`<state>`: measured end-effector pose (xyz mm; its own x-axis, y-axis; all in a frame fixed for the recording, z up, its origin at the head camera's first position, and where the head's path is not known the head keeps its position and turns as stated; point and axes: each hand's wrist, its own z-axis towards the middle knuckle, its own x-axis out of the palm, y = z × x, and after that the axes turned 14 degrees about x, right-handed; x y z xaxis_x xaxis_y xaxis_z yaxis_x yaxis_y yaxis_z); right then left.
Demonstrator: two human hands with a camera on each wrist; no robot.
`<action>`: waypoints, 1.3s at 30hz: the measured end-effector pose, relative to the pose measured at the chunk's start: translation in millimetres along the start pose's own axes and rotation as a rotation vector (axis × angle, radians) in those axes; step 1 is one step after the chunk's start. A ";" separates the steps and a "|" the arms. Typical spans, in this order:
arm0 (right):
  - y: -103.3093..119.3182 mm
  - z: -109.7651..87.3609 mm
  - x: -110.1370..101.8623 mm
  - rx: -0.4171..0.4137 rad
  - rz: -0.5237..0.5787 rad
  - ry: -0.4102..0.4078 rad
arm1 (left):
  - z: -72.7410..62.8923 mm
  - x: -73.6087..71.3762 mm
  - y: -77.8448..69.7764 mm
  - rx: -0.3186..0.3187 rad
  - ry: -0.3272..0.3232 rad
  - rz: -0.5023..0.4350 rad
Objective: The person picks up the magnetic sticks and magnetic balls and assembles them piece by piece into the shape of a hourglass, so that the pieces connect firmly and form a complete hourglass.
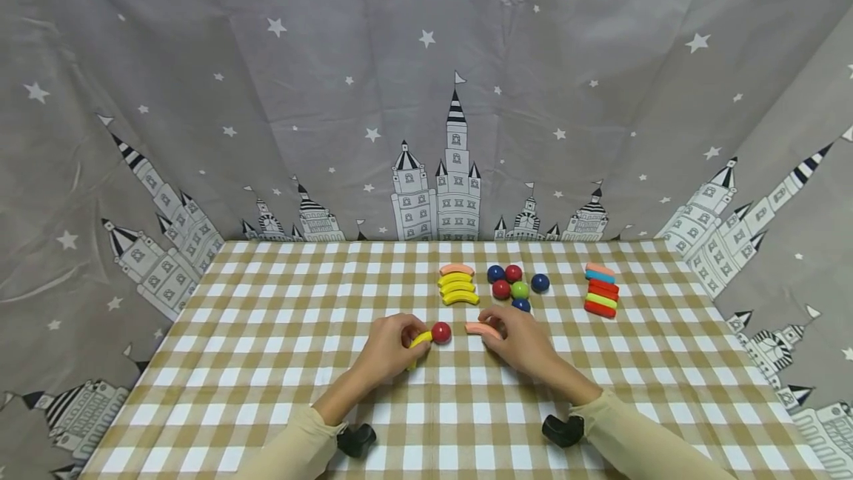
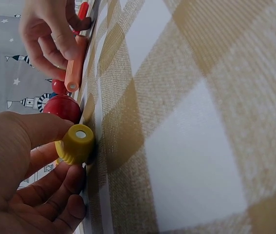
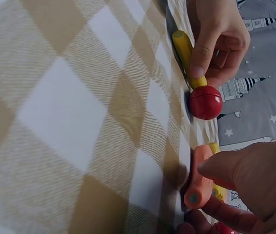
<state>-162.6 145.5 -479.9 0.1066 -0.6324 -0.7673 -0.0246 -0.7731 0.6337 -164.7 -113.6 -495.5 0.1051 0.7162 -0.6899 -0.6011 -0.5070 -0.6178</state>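
Observation:
My left hand [image 1: 388, 347] pinches a curved yellow magnetic stick [image 1: 420, 339] between thumb and fingers. One end of this stick meets a red ball [image 1: 441, 332] on the cloth. In the left wrist view, the near end of the yellow stick [image 2: 77, 141] shows a small silvery disc. Just right of the ball, my right hand [image 1: 523, 339] grips a curved salmon-coloured magnetic stick [image 1: 480, 329] between thumb and fingers, low over the tablecloth. A gap separates the salmon stick from the red ball [image 3: 206, 103], as the right wrist view shows.
Beyond my hands lie a row of curved yellow sticks [image 1: 457, 286] topped by a salmon one [image 1: 457, 270], and a cluster of balls including a green one [image 1: 520, 290]. Straight coloured sticks [image 1: 603, 289] are stacked in a row farther right. A checked cloth [image 1: 266, 361] covers the table.

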 end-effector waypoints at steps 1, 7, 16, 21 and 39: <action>0.9 1.4 0.1 0.001 0.002 0.008 | 0.1 -0.2 -0.1 0.003 0.000 0.001; 4.8 5.8 -0.2 -0.003 0.009 0.052 | 2.1 -1.3 -1.8 -0.012 0.006 -0.004; 4.8 7.0 -8.5 -0.078 -0.014 0.113 | 1.7 -2.3 -2.2 -0.014 0.020 0.000; 4.2 6.3 -10.8 -0.083 -0.017 0.138 | 0.2 -1.7 -2.5 -0.010 0.019 0.007; -0.6 6.4 -13.4 -0.067 0.100 0.170 | 5.1 0.4 -5.6 -0.010 0.046 0.034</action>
<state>-170.4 154.1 -470.6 0.2733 -0.6841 -0.6762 0.0216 -0.6984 0.7154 -165.3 -108.0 -490.4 0.1210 0.6759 -0.7270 -0.5970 -0.5356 -0.5973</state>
